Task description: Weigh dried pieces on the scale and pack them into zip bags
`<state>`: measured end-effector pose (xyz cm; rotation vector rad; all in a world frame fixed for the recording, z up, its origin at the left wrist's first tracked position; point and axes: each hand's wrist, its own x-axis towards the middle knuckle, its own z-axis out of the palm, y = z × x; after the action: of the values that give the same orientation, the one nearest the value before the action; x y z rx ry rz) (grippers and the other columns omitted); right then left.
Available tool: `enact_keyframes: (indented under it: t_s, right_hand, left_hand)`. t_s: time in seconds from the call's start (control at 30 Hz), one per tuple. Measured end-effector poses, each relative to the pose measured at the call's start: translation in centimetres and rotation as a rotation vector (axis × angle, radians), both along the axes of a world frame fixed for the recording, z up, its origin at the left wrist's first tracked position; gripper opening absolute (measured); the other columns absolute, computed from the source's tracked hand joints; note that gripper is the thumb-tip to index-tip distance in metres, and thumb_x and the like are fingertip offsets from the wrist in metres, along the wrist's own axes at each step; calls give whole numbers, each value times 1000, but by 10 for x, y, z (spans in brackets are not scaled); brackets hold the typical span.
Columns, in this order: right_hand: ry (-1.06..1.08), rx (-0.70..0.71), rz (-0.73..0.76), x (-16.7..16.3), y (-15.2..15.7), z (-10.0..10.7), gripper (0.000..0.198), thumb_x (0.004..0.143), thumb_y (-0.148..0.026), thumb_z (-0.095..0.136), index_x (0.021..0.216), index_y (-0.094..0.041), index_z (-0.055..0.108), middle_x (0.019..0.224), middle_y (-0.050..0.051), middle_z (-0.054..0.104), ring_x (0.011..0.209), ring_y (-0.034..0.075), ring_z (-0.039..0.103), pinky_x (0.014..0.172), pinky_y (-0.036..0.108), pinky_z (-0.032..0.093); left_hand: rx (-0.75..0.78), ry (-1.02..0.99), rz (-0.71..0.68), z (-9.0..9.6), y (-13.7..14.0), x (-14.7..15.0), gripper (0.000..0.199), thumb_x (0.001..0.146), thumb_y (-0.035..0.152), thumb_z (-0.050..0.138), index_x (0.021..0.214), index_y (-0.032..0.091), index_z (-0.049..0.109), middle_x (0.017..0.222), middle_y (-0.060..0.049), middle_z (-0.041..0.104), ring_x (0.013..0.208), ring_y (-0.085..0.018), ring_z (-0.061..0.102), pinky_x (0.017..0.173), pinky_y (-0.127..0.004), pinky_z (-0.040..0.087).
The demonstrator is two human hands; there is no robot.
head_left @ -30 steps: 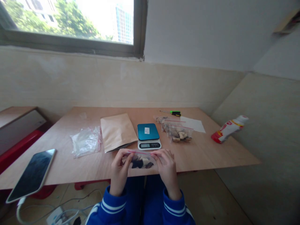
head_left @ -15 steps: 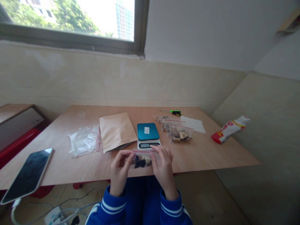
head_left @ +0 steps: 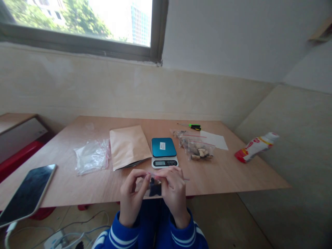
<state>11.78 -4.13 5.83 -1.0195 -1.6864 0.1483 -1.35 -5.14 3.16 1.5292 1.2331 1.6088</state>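
Observation:
Between my hands is a clear zip bag (head_left: 155,190) with dark and pale dried pieces inside, held at the table's front edge. My left hand (head_left: 133,193) pinches its top edge on the left. Close beside it, my right hand (head_left: 174,192) is closed on the same top edge, and a bit of the strip sticks out to its right. My fingers hide much of the bag. Just beyond stands a kitchen scale (head_left: 164,148) with a blue plate and a small display. Left of the scale lies a brown paper pouch (head_left: 131,145).
Several filled zip bags (head_left: 201,152) lie right of the scale, near a white paper sheet (head_left: 214,139) and a green-black screwdriver (head_left: 194,127). A tilted red-white bottle (head_left: 255,148) is at far right. Left are clear plastic bags (head_left: 92,157) and a phone (head_left: 27,193) with a cable.
My right hand has moved left along the bag's top edge, close to my left hand. Both hands and the bag sit slightly lower in view.

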Motion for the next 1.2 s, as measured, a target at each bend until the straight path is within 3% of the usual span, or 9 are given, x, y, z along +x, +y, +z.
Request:
enact_keyframes:
  t_s: [0.13, 0.27, 0.43, 0.53, 0.7, 0.83, 0.97, 1.07, 1.2]
  right_hand:
    - [-61, 20, 63, 1, 4, 13, 19, 89, -6, 51, 78, -20, 58, 71, -1, 66, 70, 14, 60, 79, 33, 39]
    - [-150, -32, 102, 6, 8, 25, 10, 88, -12, 51, 87, -18, 59, 81, 4, 66, 79, 19, 58, 74, 33, 40]
    - [-180, 74, 72, 11, 17, 26, 22, 88, -6, 44, 75, -19, 57, 67, 1, 63, 70, 17, 57, 71, 32, 39]
    - [-150, 102, 64, 11, 22, 24, 26, 89, -4, 42, 78, -20, 58, 68, -1, 65, 66, 15, 59, 73, 31, 39]
    - [-197, -11, 126, 18, 26, 18, 13, 93, -20, 52, 86, -21, 63, 81, 1, 71, 77, 16, 62, 72, 29, 41]
    - [-230, -1, 120, 26, 29, 8, 30, 96, -18, 44, 73, -21, 63, 71, 0, 70, 68, 14, 62, 72, 31, 38]
    - [-251, 31, 92, 28, 31, 4, 33, 96, -14, 41, 74, -20, 64, 72, 0, 72, 65, 13, 63, 72, 32, 37]
    - [-310, 29, 137, 27, 31, 7, 31, 97, -19, 41, 78, -20, 66, 76, 2, 72, 71, 15, 64, 69, 31, 39]
    - [-352, -61, 172, 27, 32, 7, 26, 96, -33, 46, 94, -20, 69, 84, 4, 72, 79, 17, 63, 70, 30, 43]
  left_hand:
    - [91, 53, 78, 10, 2, 4, 4, 86, 19, 58, 90, 21, 58, 78, 1, 61, 69, -12, 61, 60, -21, 49]
    - [201, 152, 75, 25, 8, 7, 8, 85, 15, 58, 91, 21, 58, 79, 1, 61, 74, -12, 59, 66, -22, 49]
    - [215, 198, 4, 36, 12, 12, 9, 86, 13, 56, 91, 21, 58, 83, 0, 61, 77, -12, 59, 67, -22, 49]
    - [209, 170, 40, 35, 12, 14, 9, 85, 14, 57, 91, 20, 58, 81, 0, 61, 74, -12, 60, 68, -23, 50]
    - [138, 71, 99, 28, 11, 4, 7, 87, 18, 56, 93, 20, 57, 84, -1, 59, 75, -13, 61, 68, -24, 51]
    - [88, 35, 40, 24, 13, -3, 4, 89, 22, 54, 92, 21, 55, 81, 0, 57, 72, -12, 61, 64, -24, 51]
    - [40, 39, -16, 26, 16, -3, 7, 90, 25, 52, 96, 21, 55, 85, 0, 60, 78, -13, 63, 69, -23, 52]
    - [28, 86, -47, 27, 19, -5, 11, 89, 27, 54, 95, 21, 59, 87, -2, 64, 80, -14, 63, 70, -23, 52]
    - [-16, 72, -32, 20, 21, -11, 12, 88, 28, 56, 84, 19, 62, 72, 0, 64, 65, -13, 62, 58, -22, 51]
